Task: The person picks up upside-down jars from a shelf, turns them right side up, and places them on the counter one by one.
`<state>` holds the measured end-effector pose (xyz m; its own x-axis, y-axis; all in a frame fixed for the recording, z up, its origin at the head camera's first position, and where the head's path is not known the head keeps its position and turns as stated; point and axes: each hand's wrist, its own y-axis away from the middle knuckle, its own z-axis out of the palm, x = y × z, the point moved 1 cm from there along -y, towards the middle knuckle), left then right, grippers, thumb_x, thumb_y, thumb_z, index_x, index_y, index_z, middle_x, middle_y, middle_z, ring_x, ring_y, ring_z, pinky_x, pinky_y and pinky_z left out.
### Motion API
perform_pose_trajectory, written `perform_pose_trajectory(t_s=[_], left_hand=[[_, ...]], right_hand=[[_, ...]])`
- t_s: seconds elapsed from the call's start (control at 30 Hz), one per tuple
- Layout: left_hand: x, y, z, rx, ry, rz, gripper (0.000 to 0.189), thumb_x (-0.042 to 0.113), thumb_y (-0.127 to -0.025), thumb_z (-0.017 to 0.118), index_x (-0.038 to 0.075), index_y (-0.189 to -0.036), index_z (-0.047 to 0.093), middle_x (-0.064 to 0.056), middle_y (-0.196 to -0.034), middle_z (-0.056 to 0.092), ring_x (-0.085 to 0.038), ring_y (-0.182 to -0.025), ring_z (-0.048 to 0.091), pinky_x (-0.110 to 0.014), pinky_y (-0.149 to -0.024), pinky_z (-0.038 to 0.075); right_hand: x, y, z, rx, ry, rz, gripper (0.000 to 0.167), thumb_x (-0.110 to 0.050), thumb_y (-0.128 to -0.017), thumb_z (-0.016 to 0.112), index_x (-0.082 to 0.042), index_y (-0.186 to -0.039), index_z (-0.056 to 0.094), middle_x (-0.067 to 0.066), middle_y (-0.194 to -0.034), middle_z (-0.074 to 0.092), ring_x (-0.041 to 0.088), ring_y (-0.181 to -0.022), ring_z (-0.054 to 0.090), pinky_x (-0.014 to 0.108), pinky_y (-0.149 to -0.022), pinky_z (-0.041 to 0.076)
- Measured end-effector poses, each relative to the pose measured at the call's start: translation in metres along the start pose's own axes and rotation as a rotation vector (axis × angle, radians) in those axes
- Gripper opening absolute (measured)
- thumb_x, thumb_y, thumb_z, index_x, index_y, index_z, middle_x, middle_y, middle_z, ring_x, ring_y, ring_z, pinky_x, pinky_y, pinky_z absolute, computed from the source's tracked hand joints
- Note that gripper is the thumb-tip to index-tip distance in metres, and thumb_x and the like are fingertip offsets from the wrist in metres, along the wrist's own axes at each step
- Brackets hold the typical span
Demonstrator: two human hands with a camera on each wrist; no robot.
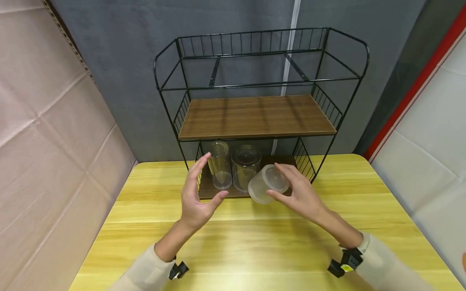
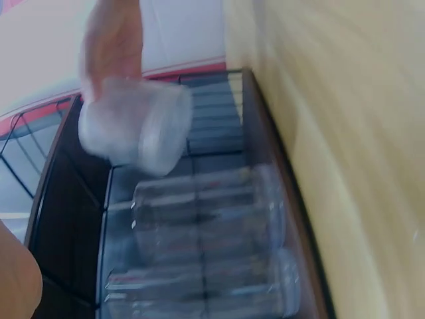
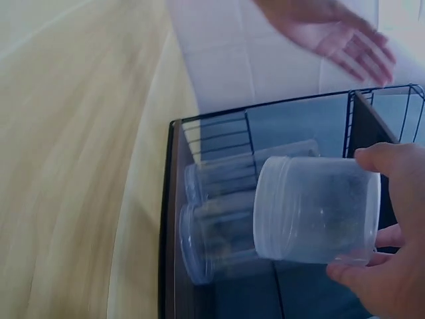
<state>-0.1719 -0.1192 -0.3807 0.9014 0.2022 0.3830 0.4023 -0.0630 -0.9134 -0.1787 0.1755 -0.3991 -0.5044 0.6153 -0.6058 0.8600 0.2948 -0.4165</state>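
My right hand (image 1: 302, 196) grips a frosted plastic jar (image 1: 261, 188) by its upper end, thumb and fingers spread around it. The jar is tilted in front of the rack's lower shelf, and its ridged end (image 3: 271, 207) points down toward the table. On that shelf stand two clear jars, a tall narrow one (image 1: 221, 167) at the left and a wider one (image 1: 244, 171) beside it. To the left of these, my left hand (image 1: 196, 202) is raised over the table's back part, holding nothing, with thumb and fingers apart.
A black wire rack (image 1: 255, 85) stands at the back of the yellow wooden table (image 1: 240, 246). Its brown middle board (image 1: 255, 115) spans above the jars. A grey wall (image 1: 127, 72) rises behind, a pale pink sheet (image 1: 51, 161) at left, white panels (image 1: 429, 137) at right.
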Motion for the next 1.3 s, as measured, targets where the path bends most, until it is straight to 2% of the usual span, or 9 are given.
perform_pose_trajectory(t_s=[0.13, 0.23, 0.37, 0.5, 0.57, 0.77, 0.97, 1.3], left_hand=[[-0.001, 0.011, 0.010, -0.107, 0.091, -0.192, 0.091, 0.045, -0.096, 0.079, -0.005, -0.159, 0.038, -0.023, -0.162, 0.044, -0.031, -0.153, 0.039, -0.039, -0.130, 0.030], [-0.003, 0.016, 0.017, -0.148, 0.158, -0.317, 0.097, 0.049, -0.093, 0.080, 0.002, -0.164, 0.032, -0.022, -0.166, 0.038, -0.031, -0.156, 0.035, -0.036, -0.130, 0.027], [-0.008, 0.020, 0.025, -0.186, 0.261, -0.461, 0.108, 0.052, -0.089, 0.083, 0.005, -0.166, 0.026, -0.018, -0.170, 0.034, -0.028, -0.158, 0.031, -0.033, -0.131, 0.026], [-0.013, 0.024, 0.031, -0.229, 0.349, -0.575, 0.117, 0.053, -0.084, 0.087, 0.005, -0.168, 0.020, -0.009, -0.172, 0.031, -0.026, -0.160, 0.029, -0.031, -0.130, 0.025], [-0.015, 0.027, 0.034, -0.249, 0.388, -0.617, 0.119, 0.052, -0.083, 0.088, 0.007, -0.169, 0.018, -0.010, -0.173, 0.029, -0.026, -0.160, 0.028, -0.029, -0.130, 0.026], [-0.017, 0.032, 0.042, -0.277, 0.500, -0.700, 0.121, 0.047, -0.080, 0.092, 0.012, -0.169, 0.019, -0.015, -0.174, 0.025, -0.026, -0.160, 0.028, -0.027, -0.127, 0.030], [-0.016, 0.033, 0.050, -0.251, 0.593, -0.762, 0.123, 0.042, -0.078, 0.095, 0.011, -0.169, 0.019, -0.014, -0.170, 0.031, -0.031, -0.155, 0.037, -0.031, -0.121, 0.041], [-0.012, 0.031, 0.054, -0.189, 0.643, -0.786, 0.115, 0.035, -0.078, 0.097, 0.008, -0.165, 0.027, -0.017, -0.164, 0.036, -0.031, -0.150, 0.043, -0.035, -0.117, 0.048]], right_hand=[[-0.007, -0.001, 0.004, 0.024, -0.161, -0.002, 0.077, -0.018, -0.092, 0.086, -0.003, -0.157, 0.048, 0.016, -0.151, 0.053, 0.035, -0.131, 0.059, 0.046, -0.102, 0.058], [-0.011, -0.001, 0.008, 0.051, -0.271, -0.025, 0.075, -0.010, -0.092, 0.084, -0.003, -0.158, 0.048, 0.014, -0.152, 0.052, 0.033, -0.133, 0.056, 0.034, -0.105, 0.056], [-0.015, -0.002, 0.012, 0.076, -0.439, -0.056, 0.073, 0.001, -0.093, 0.079, -0.002, -0.158, 0.046, 0.017, -0.151, 0.050, 0.034, -0.136, 0.052, 0.020, -0.107, 0.051], [-0.020, -0.003, 0.017, 0.083, -0.606, -0.057, 0.071, 0.007, -0.095, 0.072, 0.002, -0.159, 0.042, 0.021, -0.153, 0.046, 0.036, -0.142, 0.047, 0.021, -0.111, 0.048], [-0.022, -0.003, 0.019, 0.087, -0.663, -0.051, 0.070, 0.007, -0.096, 0.069, 0.004, -0.159, 0.040, 0.022, -0.154, 0.044, 0.033, -0.144, 0.045, 0.022, -0.111, 0.049], [-0.025, -0.003, 0.023, 0.112, -0.749, -0.069, 0.067, 0.008, -0.097, 0.062, 0.008, -0.159, 0.037, 0.024, -0.158, 0.040, 0.021, -0.143, 0.047, 0.022, -0.105, 0.054], [-0.025, -0.002, 0.027, 0.136, -0.837, -0.086, 0.063, 0.008, -0.099, 0.055, 0.011, -0.158, 0.036, 0.029, -0.156, 0.040, 0.014, -0.139, 0.052, 0.024, -0.106, 0.054], [-0.023, -0.001, 0.028, 0.108, -0.925, -0.058, 0.061, 0.004, -0.101, 0.052, 0.013, -0.158, 0.033, 0.032, -0.159, 0.036, 0.014, -0.135, 0.056, 0.024, -0.103, 0.056]])
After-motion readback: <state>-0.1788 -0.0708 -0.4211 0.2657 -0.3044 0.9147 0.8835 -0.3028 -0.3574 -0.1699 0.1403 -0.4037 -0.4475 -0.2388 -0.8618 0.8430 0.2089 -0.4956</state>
